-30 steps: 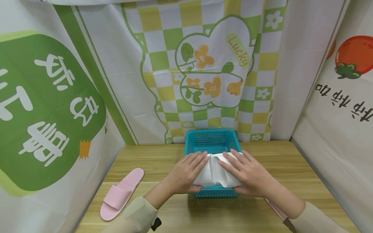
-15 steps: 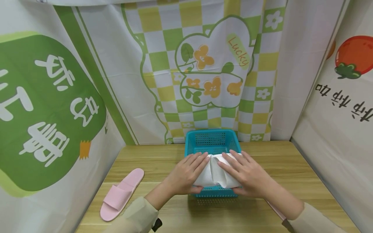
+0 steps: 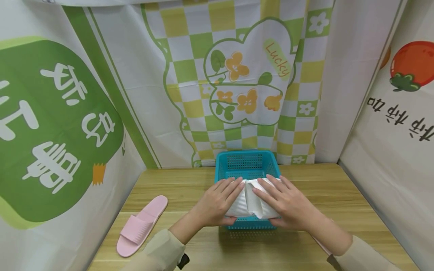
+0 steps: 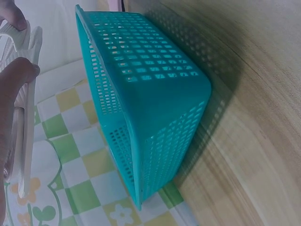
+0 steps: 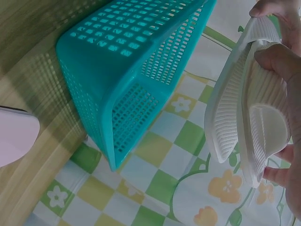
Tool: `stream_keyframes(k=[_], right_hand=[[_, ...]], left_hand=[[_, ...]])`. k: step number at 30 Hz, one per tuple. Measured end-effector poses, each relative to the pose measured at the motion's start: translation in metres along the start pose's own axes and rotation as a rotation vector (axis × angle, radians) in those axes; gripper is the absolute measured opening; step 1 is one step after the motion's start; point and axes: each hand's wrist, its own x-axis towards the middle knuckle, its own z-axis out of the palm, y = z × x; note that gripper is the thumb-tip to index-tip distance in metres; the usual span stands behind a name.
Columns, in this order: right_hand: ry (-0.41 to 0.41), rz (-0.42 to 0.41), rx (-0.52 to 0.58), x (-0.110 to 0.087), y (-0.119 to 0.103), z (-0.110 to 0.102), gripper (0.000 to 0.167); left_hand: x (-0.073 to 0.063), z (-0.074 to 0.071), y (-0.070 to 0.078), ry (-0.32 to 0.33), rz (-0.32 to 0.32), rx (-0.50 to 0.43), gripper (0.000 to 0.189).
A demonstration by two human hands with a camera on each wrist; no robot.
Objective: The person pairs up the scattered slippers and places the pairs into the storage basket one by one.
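Note:
A pair of white ribbed slippers [image 3: 253, 201] is held up over the turquoise basket [image 3: 251, 223], each hand gripping one side. My left hand [image 3: 214, 203] lies over the left part with the thumb at the near edge. On the right part, my right hand [image 3: 292, 205] has its fingers over the top and its thumb below. The right wrist view shows two slippers [image 5: 225, 120] side by side, apart from the basket's rim. In the left wrist view the slippers [image 4: 27, 117] are seen edge-on beside the basket [image 4: 164, 89]. Their far ends are partly hidden by the fingers.
A pink slipper [image 3: 135, 227] lies on the wooden table [image 3: 190, 248] at the left. Another pink slipper [image 3: 319, 241] lies at the right, mostly hidden under the right forearm. A checked cloth [image 3: 237, 139] hangs right behind the basket, with printed cloths on both sides.
The hands and the white slippers are almost still. My right hand has shifted very slightly to the left; the basket and pink slippers stay where they were.

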Motion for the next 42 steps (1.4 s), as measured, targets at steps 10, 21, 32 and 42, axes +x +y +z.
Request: stream_keyframes(k=[10,21,32,42], right_hand=[[0.006,-0.002,-0.005,0.0022,-0.0006,0.0009,0.109],[-0.018,0.003,0.005,0.0022,-0.0019,0.0009,0.111],[-0.051,-0.006,0.037,-0.0008,-0.0013,-0.0009,0.108],[-0.049,-0.011,0.065,-0.0020,0.0000,-0.0019,0.106]], left_hand=[[0.0006,0.0014,0.0005,0.001,-0.004,0.006,0.108],[0.0001,0.0017,-0.0007,-0.003,-0.005,-0.007,0.108],[-0.0010,0.0034,-0.0018,0.009,-0.002,-0.020,0.108],[0.0014,0.0009,-0.0042,0.023,0.006,-0.034,0.107]])
